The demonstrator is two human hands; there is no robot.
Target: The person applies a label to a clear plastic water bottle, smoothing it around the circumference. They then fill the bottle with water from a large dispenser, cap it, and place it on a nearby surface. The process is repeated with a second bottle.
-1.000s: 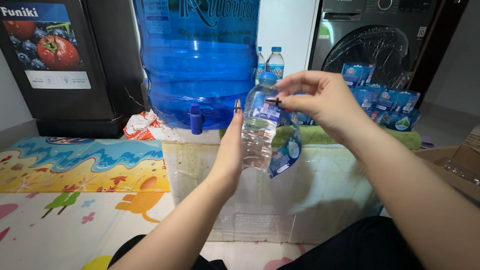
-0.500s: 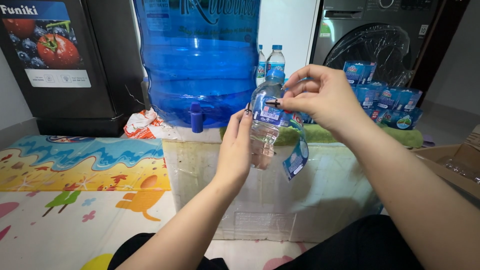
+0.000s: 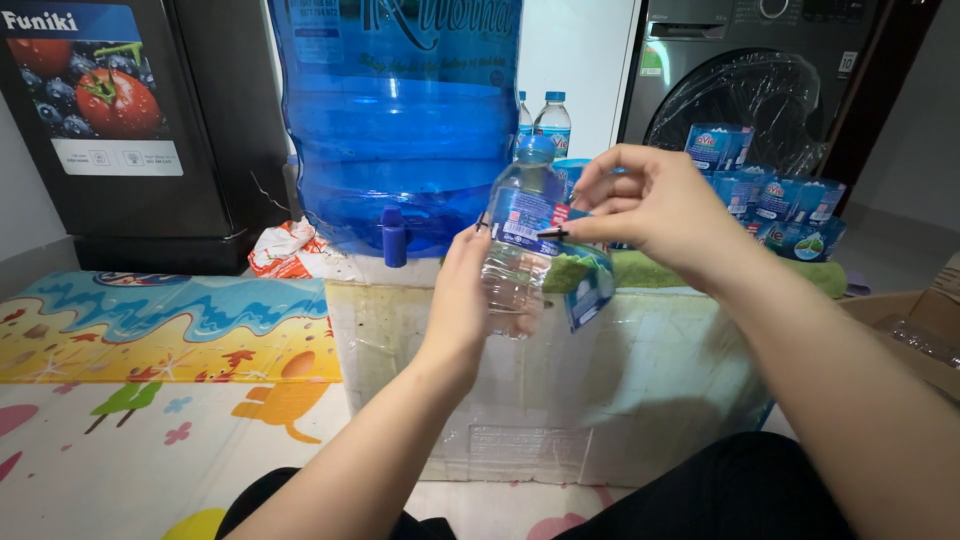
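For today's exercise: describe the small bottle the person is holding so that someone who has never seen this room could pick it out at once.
Start at the huge blue water jug on the white box. Just in front of it, the left hand holds up a small clear plastic bottle. Unlike the two capped bottles standing behind, its blue label hangs half peeled, pinched by the right hand.

clear bottle [image 3: 515, 240] | upright, empty (blue cap on) | label [image 3: 590, 285] half-peeled

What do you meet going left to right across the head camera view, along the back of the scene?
Dark fridge → crumpled wrapper → big blue water jug → small bottle held in left hand → right hand → washing machine
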